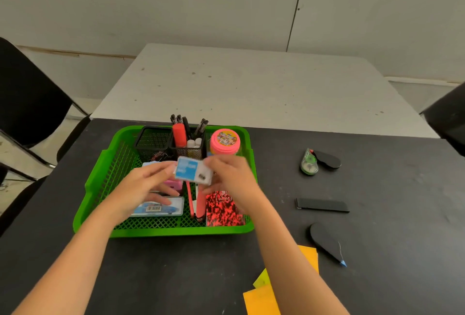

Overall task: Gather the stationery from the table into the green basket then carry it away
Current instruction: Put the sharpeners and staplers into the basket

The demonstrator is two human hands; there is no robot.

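Note:
The green basket [100,178] sits on the black table and holds two black mesh pen cups [153,142] with markers, a pink-lidded jar [224,141], a red-and-black notebook [222,210], a clear case [161,207] and pink scissors [196,201]. Over the basket's middle, my left hand [146,186] and my right hand [231,181] both touch a small clear box with a blue label [192,170], held between their fingertips. On the table to the right lie a green correction tape [309,162], a black bar [322,205] and a black teardrop-shaped tool [324,240].
Orange and yellow sticky notes [261,297] lie at the front right, partly under my right forearm. A white table [251,88] adjoins the black one at the back. A black chair [27,103] stands at the left; a dark object [448,118] is at the right edge.

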